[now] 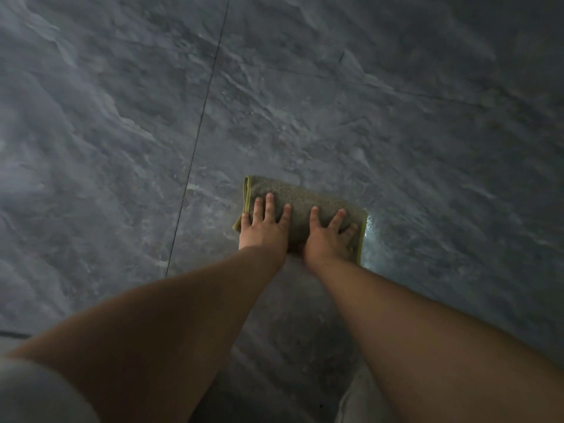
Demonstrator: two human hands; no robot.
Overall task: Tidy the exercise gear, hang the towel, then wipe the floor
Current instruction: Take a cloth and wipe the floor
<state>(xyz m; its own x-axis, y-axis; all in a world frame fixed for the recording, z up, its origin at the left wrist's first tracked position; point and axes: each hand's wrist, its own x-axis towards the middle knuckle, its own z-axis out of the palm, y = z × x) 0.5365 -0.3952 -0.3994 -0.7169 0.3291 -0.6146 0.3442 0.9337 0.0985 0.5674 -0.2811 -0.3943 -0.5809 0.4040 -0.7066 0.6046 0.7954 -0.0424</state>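
A folded grey-green cloth [300, 196] with a yellow-green hem lies flat on the grey marbled floor [335, 111]. My left hand [265, 227] presses on its left part with fingers spread and straight. Beside it, my right hand [328, 238] presses on the cloth's right part, fingers also spread. Both arms reach forward from the bottom of the view. The near edge of the cloth is hidden under my hands.
A dark tile joint [198, 138] runs from the top middle down to the left of the cloth. A shiny wet-looking patch [374, 239] lies just right of the cloth. Pale clothing shows at the bottom corners.
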